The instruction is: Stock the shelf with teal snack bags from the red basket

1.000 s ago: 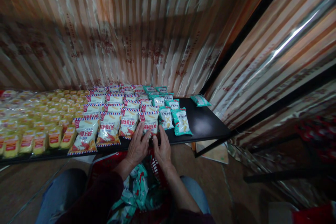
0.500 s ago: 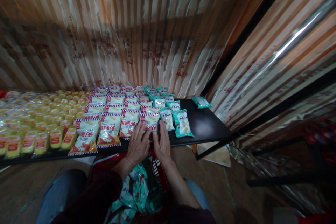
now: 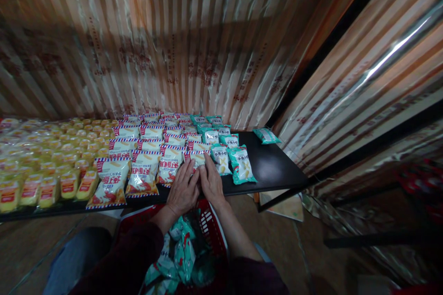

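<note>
My left hand (image 3: 184,192) lies with outstretched fingers against the left front of a white snack bag (image 3: 196,157) with red lettering and a striped top edge. On the bag's right side rests my right hand (image 3: 212,185), its fingers straight too. Both hands almost meet and cover the lower part of the bag. To the left, several matching snack bags (image 3: 142,173) stand in rows. Just right of my right hand are rows of teal-and-white snack bags (image 3: 243,164).
A black shelf (image 3: 273,161) carries the bags, with many wrapped yellow cakes (image 3: 48,189) at left. One teal bag (image 3: 266,135) lies alone near the right post. Below my hands, a red basket (image 3: 218,226) holds more teal bags (image 3: 184,253). Striped sheeting (image 3: 207,32) hangs behind.
My hands have come closer together on the front of the bag; my right fingers moved slightly left and up over it. The view has shifted slightly.
</note>
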A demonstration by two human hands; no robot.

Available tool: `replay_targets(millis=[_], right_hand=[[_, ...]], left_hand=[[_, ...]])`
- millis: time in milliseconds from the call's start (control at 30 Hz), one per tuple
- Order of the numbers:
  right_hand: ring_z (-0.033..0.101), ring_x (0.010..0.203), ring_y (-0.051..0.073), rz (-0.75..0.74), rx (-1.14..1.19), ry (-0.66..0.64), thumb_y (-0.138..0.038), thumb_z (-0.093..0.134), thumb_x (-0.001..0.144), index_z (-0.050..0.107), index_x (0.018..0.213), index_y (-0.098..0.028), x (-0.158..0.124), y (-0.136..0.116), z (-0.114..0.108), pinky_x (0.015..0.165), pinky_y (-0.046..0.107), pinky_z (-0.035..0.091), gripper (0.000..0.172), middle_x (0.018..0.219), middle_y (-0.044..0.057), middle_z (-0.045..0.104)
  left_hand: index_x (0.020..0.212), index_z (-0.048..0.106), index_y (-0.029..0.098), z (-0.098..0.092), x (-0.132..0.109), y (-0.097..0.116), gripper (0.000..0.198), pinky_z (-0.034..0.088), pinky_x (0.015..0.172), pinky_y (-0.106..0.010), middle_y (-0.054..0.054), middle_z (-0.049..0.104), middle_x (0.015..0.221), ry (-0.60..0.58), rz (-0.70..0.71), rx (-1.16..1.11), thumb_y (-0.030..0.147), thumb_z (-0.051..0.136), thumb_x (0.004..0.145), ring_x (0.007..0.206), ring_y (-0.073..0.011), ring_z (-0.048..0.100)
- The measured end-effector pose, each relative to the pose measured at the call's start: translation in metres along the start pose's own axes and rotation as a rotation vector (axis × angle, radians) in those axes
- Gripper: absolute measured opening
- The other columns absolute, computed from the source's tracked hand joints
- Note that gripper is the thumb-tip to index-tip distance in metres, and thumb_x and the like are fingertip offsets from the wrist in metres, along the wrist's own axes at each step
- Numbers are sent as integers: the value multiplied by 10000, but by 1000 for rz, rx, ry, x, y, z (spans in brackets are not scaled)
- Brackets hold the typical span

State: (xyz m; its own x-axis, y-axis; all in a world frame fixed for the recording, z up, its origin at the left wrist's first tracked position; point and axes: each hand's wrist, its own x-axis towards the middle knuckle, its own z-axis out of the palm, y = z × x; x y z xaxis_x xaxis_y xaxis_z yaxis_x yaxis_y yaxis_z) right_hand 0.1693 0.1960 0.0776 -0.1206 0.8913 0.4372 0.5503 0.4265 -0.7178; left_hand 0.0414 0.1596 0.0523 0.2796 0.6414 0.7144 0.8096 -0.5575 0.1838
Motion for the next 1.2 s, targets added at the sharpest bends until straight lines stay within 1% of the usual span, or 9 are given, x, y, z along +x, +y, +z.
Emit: replay_targets(millis=[333,600,733,833,1000,1067,1133,1167,1200], right_hand=[[282,1403,210,-12,-59,50,-422,288,967,359,1424,-128,-17,8,-4,1141,472,273,548,1490,141,355],[337,1371,223,-5,-111,206,-337,312,969,384,1401,-162,-63,10,-4,1098,488,334,472,1462,141,395],[394,1324,233,-30,-114,250,-298,360,956,428,1355,-173,-87,4,-2,1066,490,368,424,1418,146,435],[448,1269,227,-30,-82,261,-272,376,946,476,1295,-177,-103,-5,3,1032,475,404,376,1355,146,486],[512,1184,212,-5,-32,142,-242,381,925,561,1183,-195,-135,-19,21,1000,434,430,319,1226,118,578],[524,1162,218,46,-53,18,-238,400,903,595,1145,-199,-146,-19,26,1015,429,414,313,1200,106,600],[511,1181,239,181,-124,-139,-233,436,870,608,1150,-186,-152,-14,30,1046,428,378,332,1234,115,589],[491,1211,255,283,-173,-216,-232,457,854,602,1176,-170,-154,-9,30,1063,426,355,359,1267,131,570],[453,1258,273,415,-228,-299,-240,472,847,576,1226,-154,-154,-3,31,1082,424,323,403,1322,150,531]], left_hand=[[1422,321,159,-2,-5,3,591,251,1125,-520,-149,164,1559,6,7,79,181,494,857,1436,-298,136],[1402,342,128,-3,-15,7,551,226,1140,-482,-159,307,1509,32,28,97,140,462,865,1437,-257,152],[1409,333,133,-9,-36,16,554,233,1137,-480,-156,295,1515,-4,12,68,109,439,866,1437,-261,150],[1410,335,145,-15,-61,25,562,290,1115,-476,-154,283,1520,-22,-37,23,77,418,858,1438,-267,144],[1356,427,162,-30,-115,33,551,375,1086,-441,-125,368,1482,-187,-22,-171,33,363,824,1423,-234,213],[1272,520,165,-36,-135,30,508,364,1099,-428,-110,403,1463,-283,-168,-279,41,376,801,1409,-220,255],[1160,602,182,-40,-152,23,439,315,1128,-421,-85,447,1433,-394,-489,-382,63,410,783,1385,-212,305],[1107,626,194,-41,-160,18,401,286,1140,-411,-72,480,1405,-446,-693,-423,76,429,779,1366,-205,335],[1084,632,190,-41,-167,12,369,285,1134,-416,-83,520,1361,-476,-827,-430,96,436,786,1329,-211,388]])
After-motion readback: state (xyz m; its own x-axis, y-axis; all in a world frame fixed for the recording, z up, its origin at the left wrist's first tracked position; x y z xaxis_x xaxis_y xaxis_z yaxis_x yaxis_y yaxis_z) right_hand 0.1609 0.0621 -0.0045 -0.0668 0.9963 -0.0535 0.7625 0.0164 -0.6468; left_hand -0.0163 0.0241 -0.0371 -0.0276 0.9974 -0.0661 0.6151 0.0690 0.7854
